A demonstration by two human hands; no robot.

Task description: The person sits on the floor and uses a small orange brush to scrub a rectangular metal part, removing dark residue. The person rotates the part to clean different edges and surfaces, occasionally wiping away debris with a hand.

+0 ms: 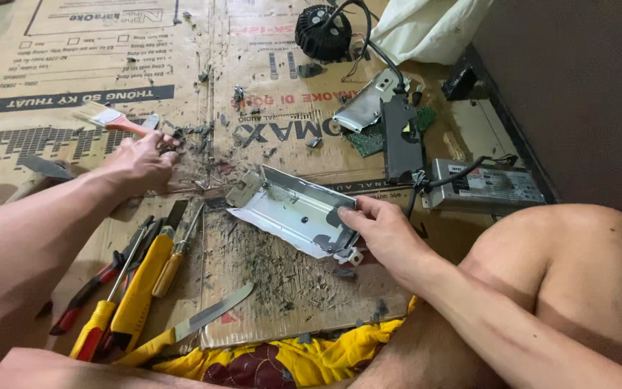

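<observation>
Flattened cardboard (181, 65) covers the floor where you sit, strewn with dark grit and metal scraps, and a dark wall rises on your right. Your right hand (386, 234) pinches the near corner of a bent grey sheet-metal cover (293, 209), fingers (358, 213) clenched on its edge so the piece sits tilted, its far end resting on the cardboard. Your left hand (142, 162) reaches out to the left of the cover, fingers curled around something thin among the debris; you cannot tell from this view exactly what it grips, though a paintbrush (109, 119) with a pale bristle head lies just beyond the knuckles. Below that arm lie 2 yellow-handled screwdrivers (138, 292), red-handled pliers (84, 292) and a knife (196, 320) with its blade bare, pointing toward the cover. Further off sit a black finned round part (322, 32), a green circuit board (368, 140) and a silver box-shaped power unit (484, 184) with cables. The risks here look plain: the cover's cut edges are sharp and your grip is bare, so a slip as it twists could slice a finger. The knife lies near your bare leg and could catch you if you shift. The loose grit may let the cover skid, and shavings could stick into skin resting on the cardboard.
</observation>
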